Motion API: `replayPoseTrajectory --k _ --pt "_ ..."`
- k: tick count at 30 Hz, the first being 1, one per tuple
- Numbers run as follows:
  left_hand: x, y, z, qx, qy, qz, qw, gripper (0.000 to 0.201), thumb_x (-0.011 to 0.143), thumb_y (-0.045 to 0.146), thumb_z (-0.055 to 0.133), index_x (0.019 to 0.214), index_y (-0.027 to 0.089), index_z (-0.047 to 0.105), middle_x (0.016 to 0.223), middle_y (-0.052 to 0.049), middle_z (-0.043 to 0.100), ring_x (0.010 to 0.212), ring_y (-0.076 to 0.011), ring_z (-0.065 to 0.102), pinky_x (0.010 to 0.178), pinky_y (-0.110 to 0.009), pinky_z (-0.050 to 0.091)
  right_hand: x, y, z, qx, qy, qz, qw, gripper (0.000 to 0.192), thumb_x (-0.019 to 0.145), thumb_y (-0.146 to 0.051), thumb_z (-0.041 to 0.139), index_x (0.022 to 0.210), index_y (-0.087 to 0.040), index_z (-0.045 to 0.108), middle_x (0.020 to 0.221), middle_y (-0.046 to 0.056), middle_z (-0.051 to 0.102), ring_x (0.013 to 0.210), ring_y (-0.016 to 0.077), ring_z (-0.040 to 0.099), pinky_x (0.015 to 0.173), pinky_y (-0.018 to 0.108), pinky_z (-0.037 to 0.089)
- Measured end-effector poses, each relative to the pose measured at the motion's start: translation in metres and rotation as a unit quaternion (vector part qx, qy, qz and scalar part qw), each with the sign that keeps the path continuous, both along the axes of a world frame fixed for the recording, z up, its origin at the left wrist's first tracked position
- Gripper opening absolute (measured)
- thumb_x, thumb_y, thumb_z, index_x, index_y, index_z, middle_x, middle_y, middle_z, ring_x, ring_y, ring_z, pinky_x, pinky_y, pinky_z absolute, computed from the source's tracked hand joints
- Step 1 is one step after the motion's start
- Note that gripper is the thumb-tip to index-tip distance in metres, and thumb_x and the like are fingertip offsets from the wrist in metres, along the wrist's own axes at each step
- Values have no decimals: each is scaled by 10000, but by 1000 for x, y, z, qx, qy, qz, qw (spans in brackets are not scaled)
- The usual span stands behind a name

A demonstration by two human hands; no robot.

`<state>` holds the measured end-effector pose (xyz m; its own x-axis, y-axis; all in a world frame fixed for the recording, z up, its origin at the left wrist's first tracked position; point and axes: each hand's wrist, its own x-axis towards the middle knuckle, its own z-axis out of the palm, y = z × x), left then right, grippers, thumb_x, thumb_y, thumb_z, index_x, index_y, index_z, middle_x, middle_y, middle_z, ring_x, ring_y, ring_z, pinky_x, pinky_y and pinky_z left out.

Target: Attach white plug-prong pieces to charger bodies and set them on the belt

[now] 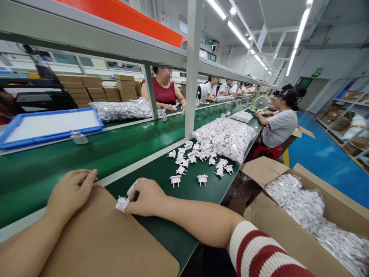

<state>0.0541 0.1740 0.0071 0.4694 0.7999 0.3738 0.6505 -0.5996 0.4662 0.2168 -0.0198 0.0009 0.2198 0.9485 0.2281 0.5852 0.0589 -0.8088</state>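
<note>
My right hand (147, 197) is closed around small white plug parts (123, 202) at the right edge of a brown cardboard sheet (98, 234). My left hand (69, 192) lies flat on the sheet's far left corner with its fingers spread, holding nothing. More loose white plug parts (198, 161) are scattered on the green table (161, 181) just beyond my right hand, in front of a clear bag full of them (225, 136).
An open cardboard box (305, 215) of bagged white parts stands at my right. A green conveyor belt (95, 154) carries one white piece (78, 137). A blue tray (49, 125) lies beyond it. A steel post (191, 69) rises mid-table. Other workers sit along the line.
</note>
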Motion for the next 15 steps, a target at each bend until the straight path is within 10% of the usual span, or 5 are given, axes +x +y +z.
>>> replayPoseTrajectory --k 4,9,15 --pt "2 7 -11 29 -22 -10 999 425 934 521 402 742 252 670 1033 -19 703 1114 -258 627 993 -404 532 1 4 1 -11 225 -65 972 279 552 -200 902 709 -213 672 799 -25 696 800 176 672 758 280 536" --pt "5 12 -18 30 -76 -42 996 464 961 513 392 729 204 649 1040 -121 693 1066 -274 636 1035 -429 507 0 9 12 -66 505 -65 858 209 679 -130 751 859 -194 666 807 -6 735 759 152 704 759 280 594" --pt "5 13 -20 28 -101 -47 993 459 1000 490 408 734 197 642 1069 -120 675 1064 -251 626 995 -400 509 1 10 18 -125 557 -76 818 178 806 -71 665 953 -172 668 875 42 768 718 115 705 680 216 602"
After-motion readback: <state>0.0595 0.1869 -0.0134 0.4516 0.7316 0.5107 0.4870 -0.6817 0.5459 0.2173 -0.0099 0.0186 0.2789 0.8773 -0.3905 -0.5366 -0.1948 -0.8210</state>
